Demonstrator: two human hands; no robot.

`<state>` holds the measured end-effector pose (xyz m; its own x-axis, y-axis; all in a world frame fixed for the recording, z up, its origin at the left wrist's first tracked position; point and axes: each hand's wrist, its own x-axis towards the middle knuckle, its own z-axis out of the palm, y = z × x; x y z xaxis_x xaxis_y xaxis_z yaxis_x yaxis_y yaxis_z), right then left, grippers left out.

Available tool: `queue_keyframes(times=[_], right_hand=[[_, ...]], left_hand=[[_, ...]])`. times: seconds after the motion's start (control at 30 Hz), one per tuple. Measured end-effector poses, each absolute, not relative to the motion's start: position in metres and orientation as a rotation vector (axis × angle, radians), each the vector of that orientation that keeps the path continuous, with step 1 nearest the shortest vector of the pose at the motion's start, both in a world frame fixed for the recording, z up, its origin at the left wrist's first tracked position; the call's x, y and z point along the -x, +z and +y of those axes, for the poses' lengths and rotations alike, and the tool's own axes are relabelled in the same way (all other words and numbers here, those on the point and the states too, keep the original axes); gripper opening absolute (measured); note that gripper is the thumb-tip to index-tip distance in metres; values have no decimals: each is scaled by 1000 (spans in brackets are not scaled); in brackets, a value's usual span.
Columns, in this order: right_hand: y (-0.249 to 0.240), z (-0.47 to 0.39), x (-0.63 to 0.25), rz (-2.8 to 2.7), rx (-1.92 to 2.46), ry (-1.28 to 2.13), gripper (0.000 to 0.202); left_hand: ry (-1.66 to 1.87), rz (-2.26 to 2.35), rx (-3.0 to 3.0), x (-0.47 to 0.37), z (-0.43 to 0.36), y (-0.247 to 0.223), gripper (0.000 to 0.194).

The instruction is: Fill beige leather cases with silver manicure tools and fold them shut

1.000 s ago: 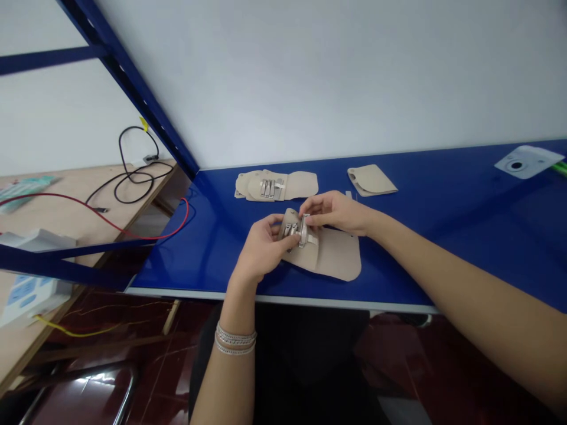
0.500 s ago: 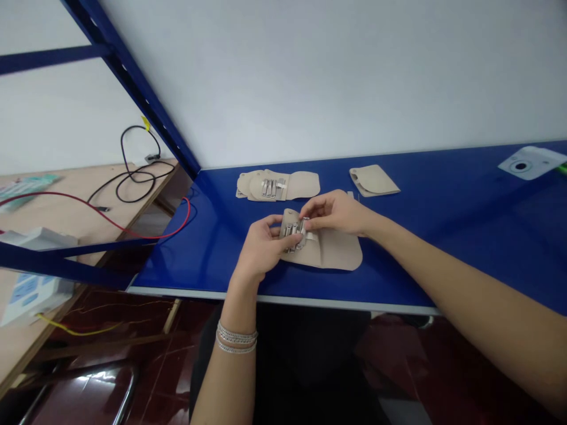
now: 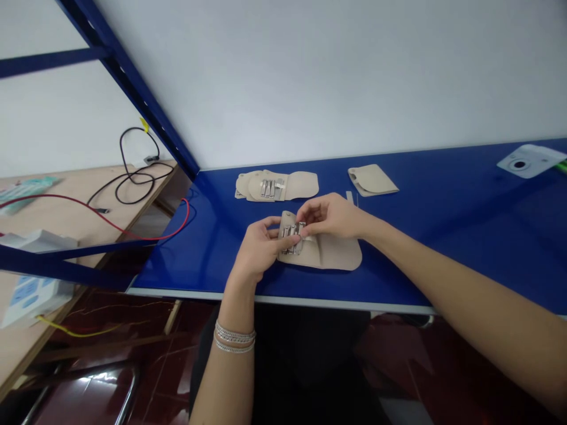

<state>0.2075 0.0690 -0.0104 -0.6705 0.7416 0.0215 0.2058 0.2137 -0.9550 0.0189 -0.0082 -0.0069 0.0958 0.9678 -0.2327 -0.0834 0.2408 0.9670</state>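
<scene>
An unfolded beige case [image 3: 340,252] lies near the front edge of the blue table, with several metal nail clippers [image 3: 289,232] side by side in its left part. My left hand [image 3: 258,247] grips the case's left end, its thumb pressed across the clippers and its fingers behind. From the right, my right hand [image 3: 330,217] pinches the rightmost nail clipper [image 3: 302,226] by its upper end. Whether that clipper sits fully under the case's strap is hidden by my fingers.
Behind lie a stack of open beige cases [image 3: 302,185] holding clippers and a folded beige case [image 3: 374,180]. A small flat strip [image 3: 349,196] is beyond my right hand. A white packet [image 3: 527,161] lies far right. A blue frame post [image 3: 146,97] and red cable [image 3: 110,221] are left.
My right hand has shifted slightly left and down with the rightmost clipper, which now sits closer to the others. My left hand keeps its hold on the case.
</scene>
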Motion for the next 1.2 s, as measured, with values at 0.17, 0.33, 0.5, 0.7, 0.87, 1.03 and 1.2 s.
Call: queue_keyframes(times=[0.17,0.33,0.5,0.7,0.87,1.03,1.2], right_hand=[[-9,68,-207,-2020,859,1423,38],[-10,66,-204,-1994,886,1302,37],[-4,68,-207,-2079,913,1176,43],[11,103,-262,-1924,1630,419,27],[0,122,-286,-1979,1948,441,19],[-8,121,-275,-1999,1962,422,22],[-7,120,-270,-2023,1977,408,19]], left_hand=[[1014,1208,-991,-18,-8,-7,53],[1027,1214,-964,-16,-7,-8,56],[1027,1219,-954,-17,-6,-9,56],[1050,1278,-958,-19,-6,-11,50],[1007,1292,-1004,-19,-8,-8,51],[989,1291,-1022,-19,-9,-4,48],[989,1277,-1013,-19,-9,-6,49]])
